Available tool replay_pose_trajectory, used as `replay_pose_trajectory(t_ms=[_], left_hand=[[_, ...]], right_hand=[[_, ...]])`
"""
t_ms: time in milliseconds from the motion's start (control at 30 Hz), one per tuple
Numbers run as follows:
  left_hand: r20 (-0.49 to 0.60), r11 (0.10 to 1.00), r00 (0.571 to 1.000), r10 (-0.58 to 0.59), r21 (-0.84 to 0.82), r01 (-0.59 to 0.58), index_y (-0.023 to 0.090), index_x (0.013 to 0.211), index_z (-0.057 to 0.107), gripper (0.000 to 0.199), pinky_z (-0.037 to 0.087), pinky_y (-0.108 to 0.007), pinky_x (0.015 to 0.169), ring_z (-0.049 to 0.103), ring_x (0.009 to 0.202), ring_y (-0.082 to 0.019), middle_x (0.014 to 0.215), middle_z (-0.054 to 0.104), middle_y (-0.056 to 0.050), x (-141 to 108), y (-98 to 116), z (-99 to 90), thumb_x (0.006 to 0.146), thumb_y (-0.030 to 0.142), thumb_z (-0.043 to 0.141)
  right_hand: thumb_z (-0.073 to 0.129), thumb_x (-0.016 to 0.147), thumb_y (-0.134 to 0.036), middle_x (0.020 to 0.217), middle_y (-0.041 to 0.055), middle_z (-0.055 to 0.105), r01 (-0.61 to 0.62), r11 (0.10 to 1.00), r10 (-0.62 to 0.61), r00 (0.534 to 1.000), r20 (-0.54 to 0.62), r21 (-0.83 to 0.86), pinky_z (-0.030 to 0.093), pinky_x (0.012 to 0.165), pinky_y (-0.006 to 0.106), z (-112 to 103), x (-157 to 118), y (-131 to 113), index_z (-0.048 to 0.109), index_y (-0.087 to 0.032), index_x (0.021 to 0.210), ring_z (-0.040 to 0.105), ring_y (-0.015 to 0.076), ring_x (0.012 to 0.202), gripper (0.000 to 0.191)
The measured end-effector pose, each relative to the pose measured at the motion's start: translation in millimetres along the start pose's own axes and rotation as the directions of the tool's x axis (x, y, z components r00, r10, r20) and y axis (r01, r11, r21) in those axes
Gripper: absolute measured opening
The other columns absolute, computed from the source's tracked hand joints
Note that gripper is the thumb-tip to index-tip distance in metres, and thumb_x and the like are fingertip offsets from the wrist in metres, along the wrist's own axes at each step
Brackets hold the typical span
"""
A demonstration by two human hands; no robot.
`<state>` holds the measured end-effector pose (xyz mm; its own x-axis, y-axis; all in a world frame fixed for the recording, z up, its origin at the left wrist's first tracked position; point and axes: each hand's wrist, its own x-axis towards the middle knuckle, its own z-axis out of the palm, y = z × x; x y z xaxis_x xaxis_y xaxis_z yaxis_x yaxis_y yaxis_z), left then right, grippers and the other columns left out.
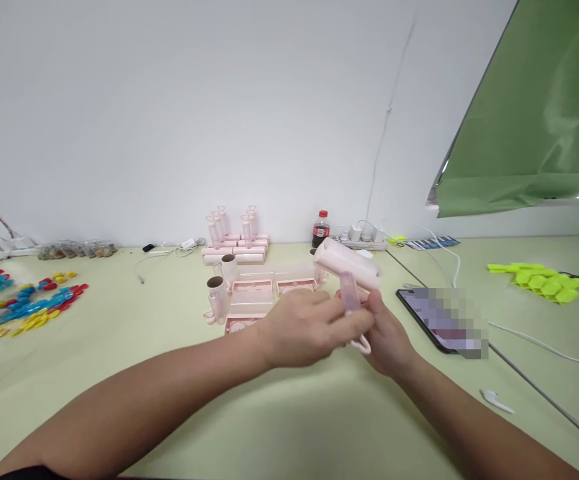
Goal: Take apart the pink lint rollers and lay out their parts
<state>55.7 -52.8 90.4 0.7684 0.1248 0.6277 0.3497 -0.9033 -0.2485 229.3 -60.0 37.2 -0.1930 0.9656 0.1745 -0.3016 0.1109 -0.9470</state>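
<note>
1 head camera, forward, perhaps slightly downward.

One cola bottle (321, 233); one phone (422, 320); one white earbud (494, 401); three open pink trays (252, 287) in view; at least two upright rolls (216, 291); at least six handled tubes (350, 292).

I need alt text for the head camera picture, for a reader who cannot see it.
A person's left hand and right hand together hold a small translucent pink tube and a larger pink cylinder over a light green table. More pink parts stand and lie beyond the hands; a phone lies to the right and colourful plastic pieces at the left.
</note>
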Motion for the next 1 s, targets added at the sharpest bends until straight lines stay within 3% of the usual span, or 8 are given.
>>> replay_pose_trajectory(t_ms=[67, 167, 233, 367, 533, 733, 1000], left_hand=[[-0.030, 0.965, 0.978, -0.208, -0.169, 0.200, 0.023, 0.111, 0.061, 0.023, 0.045, -0.025, 0.062, 0.060, 0.069, -0.013, 0.083, 0.069, -0.001, 7.9, -10.5, -13.4, 0.094, 0.024, 0.047], [-0.045, 0.803, 0.851, -0.523, -0.361, 0.475, 0.021, 0.112, 0.059, 0.027, 0.045, -0.024, 0.061, 0.058, 0.061, -0.012, 0.074, 0.065, 0.000, 24.1, -41.0, -32.2, 0.093, 0.039, 0.052], [-0.067, 0.727, 0.770, -0.634, -0.390, 0.565, 0.018, 0.106, 0.059, 0.028, 0.045, -0.026, 0.063, 0.057, 0.061, -0.012, 0.069, 0.060, 0.001, 36.9, -70.4, -40.9, 0.092, 0.041, 0.054], [-0.035, 0.610, 0.660, -0.750, -0.423, 0.670, 0.016, 0.107, 0.053, 0.021, 0.048, -0.031, 0.071, 0.060, 0.068, -0.014, 0.087, 0.060, -0.003, 59.6, -135.0, -41.5, 0.092, 0.030, 0.052], [-0.008, 0.557, 0.579, -0.815, -0.285, 0.780, 0.017, 0.112, 0.045, 0.024, 0.048, -0.036, 0.078, 0.060, 0.080, -0.020, 0.088, 0.060, -0.006, 68.3, -193.3, -6.8, 0.090, 0.026, 0.050], [0.131, 0.498, 0.500, -0.856, -0.053, 0.866, 0.017, 0.113, 0.045, 0.026, 0.045, -0.038, 0.083, 0.060, 0.092, -0.025, 0.101, 0.063, -0.013, 65.3, -230.0, 55.3, 0.089, 0.025, 0.048], [0.221, 0.483, 0.473, -0.853, -0.007, 0.875, 0.015, 0.118, 0.045, 0.031, 0.043, -0.036, 0.087, 0.060, 0.103, -0.028, 0.113, 0.064, -0.019, 59.3, -267.2, 107.7, 0.089, 0.025, 0.049]], right_hand=[[0.051, 0.081, -0.071, 0.067, 0.0019, 0.056, 0.061, 0.997, -0.064, 0.996, 0.064, 0.043, 0.045, 0.049, 0.029, -3.6, 0.3, -0.6, 0.058, -0.020, 0.087, 0.051, 0.0155, 0.054, 0.052], [0.055, 0.087, -0.058, 0.070, 0.0025, 0.059, 0.054, 0.998, -0.057, 0.995, 0.085, 0.039, 0.045, 0.048, 0.027, -6.4, 1.0, 3.2, 0.061, -0.019, 0.090, 0.054, 0.0135, 0.053, 0.040], [0.055, 0.088, -0.057, 0.070, 0.0026, 0.059, 0.035, 0.999, -0.035, 0.996, 0.086, -0.001, 0.045, 0.048, 0.027, -6.4, 1.1, 6.9, 0.062, -0.018, 0.090, 0.054, 0.0129, 0.053, 0.040], [0.054, 0.088, -0.060, 0.070, 0.0022, 0.058, 0.028, 0.996, -0.021, 0.997, 0.078, -0.089, 0.045, 0.050, 0.027, -4.6, 0.5, 10.2, 0.062, -0.017, 0.091, 0.053, 0.0129, 0.055, 0.043], [0.058, 0.087, -0.057, 0.068, 0.0009, 0.057, -0.002, 0.984, 0.020, 0.995, 0.099, -0.177, 0.045, 0.052, 0.027, 0.7, -3.4, 8.0, 0.060, -0.017, 0.090, 0.052, 0.0128, 0.057, 0.040], [0.060, 0.084, -0.058, 0.068, -0.0004, 0.055, -0.072, 0.968, 0.111, 0.983, 0.149, -0.242, 0.045, 0.055, 0.027, 8.4, -6.3, 11.8, 0.058, -0.017, 0.089, 0.052, 0.0119, 0.057, 0.041], [0.062, 0.084, -0.053, 0.068, -0.0017, 0.051, -0.102, 0.937, 0.186, 0.956, 0.229, -0.333, 0.041, 0.056, 0.025, 15.0, -9.9, 22.9, 0.059, -0.016, 0.091, 0.048, 0.0104, 0.059, 0.037]])
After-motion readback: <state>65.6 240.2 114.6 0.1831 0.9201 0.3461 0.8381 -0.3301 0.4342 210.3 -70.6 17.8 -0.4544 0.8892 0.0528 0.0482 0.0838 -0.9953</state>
